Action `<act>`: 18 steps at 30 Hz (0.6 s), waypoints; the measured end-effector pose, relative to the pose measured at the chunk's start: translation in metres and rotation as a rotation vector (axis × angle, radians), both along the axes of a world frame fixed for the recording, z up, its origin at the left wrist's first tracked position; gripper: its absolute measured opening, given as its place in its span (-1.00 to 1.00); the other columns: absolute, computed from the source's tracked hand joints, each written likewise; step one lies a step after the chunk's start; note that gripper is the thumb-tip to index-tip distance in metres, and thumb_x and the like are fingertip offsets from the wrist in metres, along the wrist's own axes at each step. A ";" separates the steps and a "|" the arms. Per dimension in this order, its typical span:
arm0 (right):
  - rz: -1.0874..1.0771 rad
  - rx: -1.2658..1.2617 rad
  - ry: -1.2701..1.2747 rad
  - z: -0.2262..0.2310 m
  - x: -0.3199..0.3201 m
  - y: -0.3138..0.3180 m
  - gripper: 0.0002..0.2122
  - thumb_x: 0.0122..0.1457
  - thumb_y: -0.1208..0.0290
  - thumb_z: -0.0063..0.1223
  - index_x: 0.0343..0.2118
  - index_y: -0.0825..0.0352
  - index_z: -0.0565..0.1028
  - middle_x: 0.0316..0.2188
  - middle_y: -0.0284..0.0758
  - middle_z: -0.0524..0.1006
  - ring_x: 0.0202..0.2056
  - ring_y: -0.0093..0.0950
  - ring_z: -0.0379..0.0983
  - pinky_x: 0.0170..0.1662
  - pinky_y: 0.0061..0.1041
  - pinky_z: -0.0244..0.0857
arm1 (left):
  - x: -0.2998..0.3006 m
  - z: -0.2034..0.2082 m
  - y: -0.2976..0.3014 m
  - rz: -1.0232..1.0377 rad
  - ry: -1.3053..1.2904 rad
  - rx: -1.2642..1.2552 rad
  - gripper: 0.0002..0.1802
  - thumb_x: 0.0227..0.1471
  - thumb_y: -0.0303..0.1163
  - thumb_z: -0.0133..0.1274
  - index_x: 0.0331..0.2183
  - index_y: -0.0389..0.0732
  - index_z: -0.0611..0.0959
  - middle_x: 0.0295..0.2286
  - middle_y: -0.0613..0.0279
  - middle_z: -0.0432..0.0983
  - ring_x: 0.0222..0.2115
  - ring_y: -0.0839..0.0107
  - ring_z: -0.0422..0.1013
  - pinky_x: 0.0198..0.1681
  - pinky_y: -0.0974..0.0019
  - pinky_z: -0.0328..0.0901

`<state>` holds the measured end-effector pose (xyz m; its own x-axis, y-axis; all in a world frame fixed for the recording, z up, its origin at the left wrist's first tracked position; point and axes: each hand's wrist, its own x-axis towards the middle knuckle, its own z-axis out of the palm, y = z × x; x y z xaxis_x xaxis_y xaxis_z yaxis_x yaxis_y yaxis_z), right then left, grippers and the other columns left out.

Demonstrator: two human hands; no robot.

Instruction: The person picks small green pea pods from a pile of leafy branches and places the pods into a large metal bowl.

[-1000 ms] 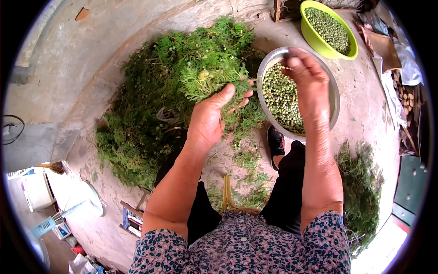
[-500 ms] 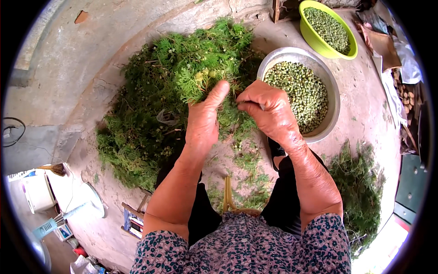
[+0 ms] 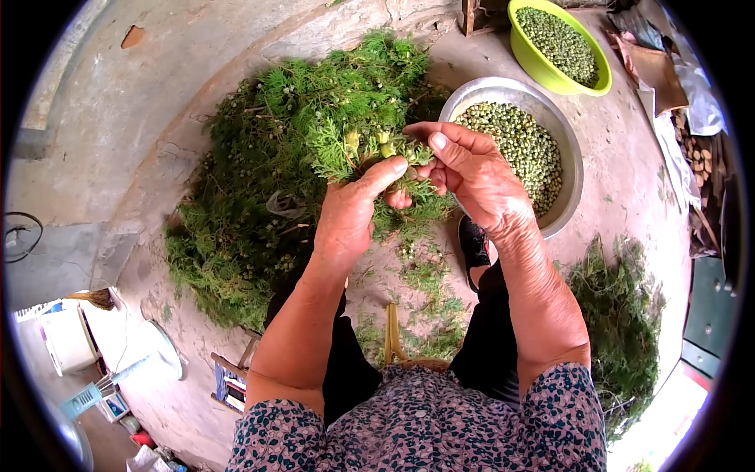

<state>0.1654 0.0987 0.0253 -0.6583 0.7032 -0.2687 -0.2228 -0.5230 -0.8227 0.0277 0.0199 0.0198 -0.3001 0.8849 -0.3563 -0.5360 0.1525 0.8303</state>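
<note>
My left hand (image 3: 346, 212) is closed round a leafy evergreen sprig (image 3: 329, 148), thumb on top. Several pale green cones (image 3: 351, 141) show among its flat, scaly leaves. At the sprig's right end my right hand (image 3: 489, 179) pinches with thumb and forefinger; the exact bit between the fingertips is partly hidden. Just beyond that hand stands a metal basin (image 3: 572, 173), filled with small green cones (image 3: 511, 134). Behind and left of my left hand lies a large heap of cut evergreen branches (image 3: 236, 204).
A yellow-green plastic basin (image 3: 599, 88) of green cones stands at the far right. Another pile of branches (image 3: 617, 315) lies by my right side. Leaf scraps (image 3: 429, 283) litter the floor between my feet. A small folding stool (image 3: 230, 381) is at the lower left.
My right hand has opened out from a tight pinch and come up against the sprig's right end. My left hand has turned the sprig slightly, bringing its cones into clearer view.
</note>
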 end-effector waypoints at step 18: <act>0.008 -0.097 -0.039 -0.007 -0.005 -0.009 -0.84 -0.01 0.43 0.13 -0.40 0.39 0.47 -0.60 -0.39 0.47 -0.65 -0.65 0.32 -0.64 -0.73 0.20 | 0.001 0.002 -0.007 -0.058 0.002 -0.164 -0.90 -0.17 -0.43 0.10 -0.58 -0.26 0.55 -0.79 0.50 0.13 -0.74 0.60 0.02 -0.61 0.44 -0.04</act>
<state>0.1609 0.0898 0.0182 -0.6516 0.6673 -0.3606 -0.1871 -0.6021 -0.7762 0.0291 0.0128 0.0219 -0.2510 0.8307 -0.4970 -0.5205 0.3171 0.7928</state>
